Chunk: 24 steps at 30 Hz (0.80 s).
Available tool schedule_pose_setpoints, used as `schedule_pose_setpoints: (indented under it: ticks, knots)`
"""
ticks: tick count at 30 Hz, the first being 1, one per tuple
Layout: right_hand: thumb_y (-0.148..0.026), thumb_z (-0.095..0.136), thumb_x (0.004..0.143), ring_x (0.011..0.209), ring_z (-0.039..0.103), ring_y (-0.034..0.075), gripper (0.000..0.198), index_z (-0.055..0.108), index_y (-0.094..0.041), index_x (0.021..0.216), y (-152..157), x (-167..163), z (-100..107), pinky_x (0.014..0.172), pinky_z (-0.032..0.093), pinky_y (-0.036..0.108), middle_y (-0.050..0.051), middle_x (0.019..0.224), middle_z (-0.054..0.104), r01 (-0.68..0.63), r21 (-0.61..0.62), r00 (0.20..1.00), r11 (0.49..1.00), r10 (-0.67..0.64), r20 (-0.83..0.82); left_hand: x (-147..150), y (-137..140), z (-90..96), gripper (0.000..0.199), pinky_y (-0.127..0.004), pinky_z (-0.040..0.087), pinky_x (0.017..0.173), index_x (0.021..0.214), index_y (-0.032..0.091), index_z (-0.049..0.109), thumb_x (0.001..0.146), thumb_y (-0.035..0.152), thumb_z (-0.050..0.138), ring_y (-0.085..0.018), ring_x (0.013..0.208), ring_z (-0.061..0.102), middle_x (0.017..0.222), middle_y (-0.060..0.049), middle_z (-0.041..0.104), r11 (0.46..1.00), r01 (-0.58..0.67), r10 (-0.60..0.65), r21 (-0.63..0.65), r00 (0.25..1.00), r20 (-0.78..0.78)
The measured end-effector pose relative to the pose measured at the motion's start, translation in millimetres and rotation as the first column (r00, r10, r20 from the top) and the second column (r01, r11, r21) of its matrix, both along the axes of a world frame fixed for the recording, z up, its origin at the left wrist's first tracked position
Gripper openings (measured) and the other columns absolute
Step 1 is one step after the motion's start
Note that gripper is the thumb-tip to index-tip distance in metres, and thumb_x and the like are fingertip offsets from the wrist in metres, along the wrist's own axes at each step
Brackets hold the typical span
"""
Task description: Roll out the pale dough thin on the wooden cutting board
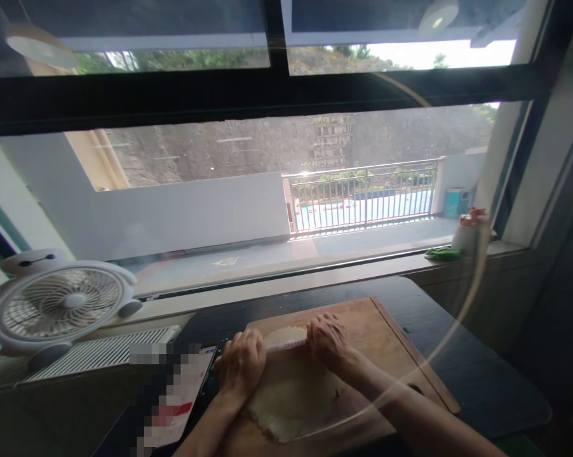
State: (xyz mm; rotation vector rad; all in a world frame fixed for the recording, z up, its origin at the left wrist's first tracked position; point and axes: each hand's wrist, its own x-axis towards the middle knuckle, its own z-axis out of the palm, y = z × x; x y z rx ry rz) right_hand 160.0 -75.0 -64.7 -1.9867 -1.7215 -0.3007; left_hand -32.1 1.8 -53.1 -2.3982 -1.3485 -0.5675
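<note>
From the head view, here's the picture: both hands are on the pale rolling pin (286,346), one toward each end, with a printed stretch of it showing between them. The left hand (242,363) has its fingers curled down over its part of the pin, out by the left side of the wooden board (375,343); the right hand (325,339) is wrapped over the other part, a touch farther from the body. Neither is nearer, both are in contact! And look at that long axis: side to side, the right end angled slightly away, square across the line of the forearms. The pin lies over the flat dough sheet (291,397), toward its far edge; only a small strip shows beyond, while the broad, ragged-edged part spreads on the near side, between pin and body. Under it all, the board sits on the dark counter (410,301). How hard the palms press, one cannot tell.
</note>
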Motion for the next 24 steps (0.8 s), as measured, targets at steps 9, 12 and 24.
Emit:
schedule_pose_setpoints:
  ticks: [9, 12, 24]
  knots:
    - [-0.037, 0.040, 0.093, 0.076, 0.058, 0.014, 0.032, 0.061, -0.014, 0.085, 58, 1, 9, 0.075, 0.044, 0.030, 0.004, 0.082, 0.063, 0.070, -0.127, 0.996, 0.990, -0.076, -0.049, 47, 46, 4.9, 0.039, -0.031, 0.036, 0.071, 0.084, 0.017, 0.064, 0.089, 0.031, 0.028, -0.022, 0.081, 0.061, 0.086, -0.010, 0.067, 0.964, -0.117, 0.125, -0.237, 0.992, 0.019]
    - [-0.036, 0.042, 0.092, 0.078, 0.058, 0.014, 0.028, 0.060, -0.016, 0.084, 59, 3, 7, 0.072, 0.044, 0.030, 0.002, 0.083, 0.062, 0.081, -0.118, 0.995, 0.990, -0.087, -0.051, 45, 46, -0.3, 0.037, -0.032, 0.035, 0.070, 0.080, 0.017, 0.064, 0.087, 0.030, 0.030, -0.022, 0.079, 0.060, 0.083, -0.010, 0.067, 0.985, -0.076, 0.080, -0.154, 0.997, 0.021]
    - [-0.025, 0.036, 0.092, 0.086, 0.048, 0.015, 0.025, 0.056, -0.022, 0.077, -4, -6, -5, 0.080, 0.032, 0.026, 0.001, 0.090, 0.059, 0.005, 0.095, 0.999, 0.995, 0.000, -0.051, 2, -22, -12.8, 0.031, -0.035, 0.033, 0.076, 0.079, 0.021, 0.058, 0.090, 0.030, 0.031, -0.020, 0.081, 0.050, 0.080, -0.005, 0.057, 0.987, 0.147, -0.151, 0.065, 0.987, 0.061]
